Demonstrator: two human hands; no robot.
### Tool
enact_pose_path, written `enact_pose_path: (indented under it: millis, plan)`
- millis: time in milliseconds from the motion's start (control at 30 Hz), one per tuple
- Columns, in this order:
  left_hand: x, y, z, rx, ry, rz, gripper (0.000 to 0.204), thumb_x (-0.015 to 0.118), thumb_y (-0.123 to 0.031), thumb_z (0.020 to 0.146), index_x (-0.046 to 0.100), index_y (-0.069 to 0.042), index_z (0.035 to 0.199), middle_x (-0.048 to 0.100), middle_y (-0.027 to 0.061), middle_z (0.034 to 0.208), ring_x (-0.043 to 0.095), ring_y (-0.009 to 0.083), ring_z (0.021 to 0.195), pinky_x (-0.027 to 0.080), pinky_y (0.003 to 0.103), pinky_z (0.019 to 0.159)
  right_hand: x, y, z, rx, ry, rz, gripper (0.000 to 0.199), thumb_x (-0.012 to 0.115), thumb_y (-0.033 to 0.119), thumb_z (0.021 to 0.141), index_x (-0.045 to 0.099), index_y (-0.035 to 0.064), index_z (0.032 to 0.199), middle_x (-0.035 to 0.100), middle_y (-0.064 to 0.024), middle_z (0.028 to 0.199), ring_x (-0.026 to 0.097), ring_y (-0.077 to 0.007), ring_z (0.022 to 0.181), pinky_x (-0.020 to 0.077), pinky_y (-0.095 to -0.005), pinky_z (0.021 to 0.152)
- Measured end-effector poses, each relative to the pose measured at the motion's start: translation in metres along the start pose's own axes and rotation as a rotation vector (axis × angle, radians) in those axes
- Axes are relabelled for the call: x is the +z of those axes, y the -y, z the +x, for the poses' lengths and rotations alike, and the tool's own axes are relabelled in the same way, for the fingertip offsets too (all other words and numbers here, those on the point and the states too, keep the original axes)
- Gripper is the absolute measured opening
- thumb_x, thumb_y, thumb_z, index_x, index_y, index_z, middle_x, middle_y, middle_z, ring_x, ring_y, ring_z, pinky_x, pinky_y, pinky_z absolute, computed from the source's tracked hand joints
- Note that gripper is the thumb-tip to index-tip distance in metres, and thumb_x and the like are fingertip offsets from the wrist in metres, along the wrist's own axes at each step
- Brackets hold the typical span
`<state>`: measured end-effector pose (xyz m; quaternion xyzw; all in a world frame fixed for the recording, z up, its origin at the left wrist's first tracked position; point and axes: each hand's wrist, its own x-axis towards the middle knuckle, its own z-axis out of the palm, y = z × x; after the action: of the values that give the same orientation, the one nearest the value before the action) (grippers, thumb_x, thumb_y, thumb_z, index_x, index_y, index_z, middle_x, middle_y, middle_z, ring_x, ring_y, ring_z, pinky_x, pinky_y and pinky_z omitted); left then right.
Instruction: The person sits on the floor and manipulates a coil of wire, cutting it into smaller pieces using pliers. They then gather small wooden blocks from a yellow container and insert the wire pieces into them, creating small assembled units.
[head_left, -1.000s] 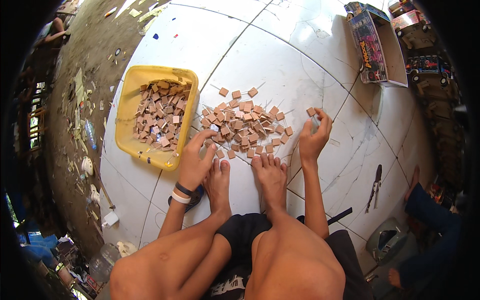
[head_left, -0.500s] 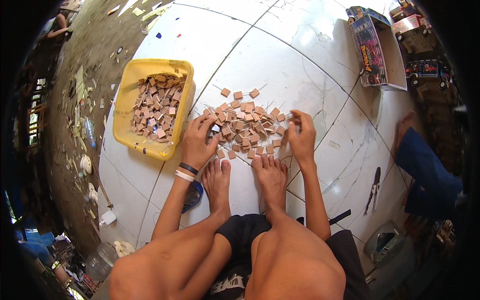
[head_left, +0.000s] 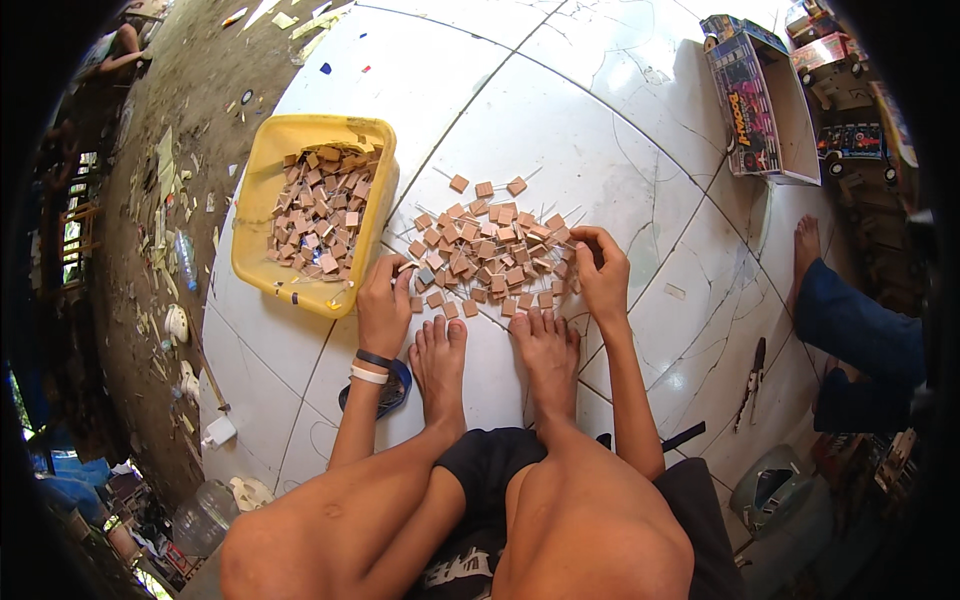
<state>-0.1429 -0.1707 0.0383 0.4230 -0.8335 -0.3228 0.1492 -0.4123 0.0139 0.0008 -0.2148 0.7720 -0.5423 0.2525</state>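
Observation:
A loose heap of small square wooden blocks with thin pale pins [head_left: 490,250] lies on the white tiles in front of my feet. My left hand [head_left: 383,302] is at the heap's left edge, its fingers pinched together around something small and pale that I cannot make out. At the right edge, my right hand [head_left: 604,278] has its thumb and forefinger bent close together against the outermost blocks; what lies between them is hidden. Left of the heap stands a yellow plastic tub [head_left: 245,225], part-filled with more such blocks.
A dark blue bowl [head_left: 398,388] sits beside my left foot, partly behind my wrist. At far right stands an open printed carton [head_left: 745,110] near toy vehicles [head_left: 850,140]. Another person's foot [head_left: 806,245] and a dark knife-like tool [head_left: 752,385] are on the right. Scraps litter the dirt at left.
My left hand has drawn back from the heap toward me, and its fingers have come together. My right hand's fingertips have closed in at the heap's edge. The view has shifted slightly.

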Motion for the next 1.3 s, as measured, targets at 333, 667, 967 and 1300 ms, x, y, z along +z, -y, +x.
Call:
enact_pose_path:
  millis: [333,667,967,1300]
  plan:
    - [0.025,0.008,-0.009,-0.005,0.066,0.077,0.036,0.075,-0.016,0.097,0.053,-0.001,0.122,0.073,0.0268,0.096,0.072,0.0463,0.089,0.053,0.052,0.075,0.007,-0.008,-0.001,-0.065,-0.071,-0.080,0.017,0.062,0.001,0.098,0.075,-0.0016,0.109,0.078,-0.0125,0.100,0.075,-0.0208,0.088,0.0590,-0.0332,0.082]
    - [0.032,0.012,-0.003,-0.090,0.080,0.076,0.028,0.069,-0.008,0.100,0.059,-0.001,0.125,0.073,0.0250,0.094,0.073,0.0447,0.086,0.056,0.049,0.075,-0.002,-0.004,0.000,-0.084,-0.016,-0.098,0.015,0.065,0.002,0.096,0.076,-0.0002,0.106,0.078,-0.0112,0.097,0.075,-0.0190,0.083,0.0584,-0.0318,0.077]
    - [-0.015,-0.029,-0.009,0.007,-0.249,0.100,0.033,0.063,-0.006,0.102,0.059,0.001,0.133,0.070,0.0245,0.103,0.070,0.0437,0.094,0.056,0.049,0.085,-0.007,-0.009,0.003,-0.062,0.023,-0.047,0.015,0.066,0.003,0.097,0.077,0.0011,0.107,0.079,-0.0091,0.091,0.074,-0.0144,0.078,0.0577,-0.0301,0.074]
    - [-0.081,-0.027,0.030,-0.006,-0.486,0.239,0.037,0.068,-0.006,0.099,0.064,0.001,0.135,0.069,0.0206,0.122,0.067,0.0367,0.110,0.053,0.047,0.100,-0.006,-0.009,0.006,-0.092,-0.029,-0.141,0.013,0.066,0.005,0.096,0.078,0.0030,0.102,0.079,-0.0085,0.087,0.074,-0.0174,0.074,0.0563,-0.0312,0.071]
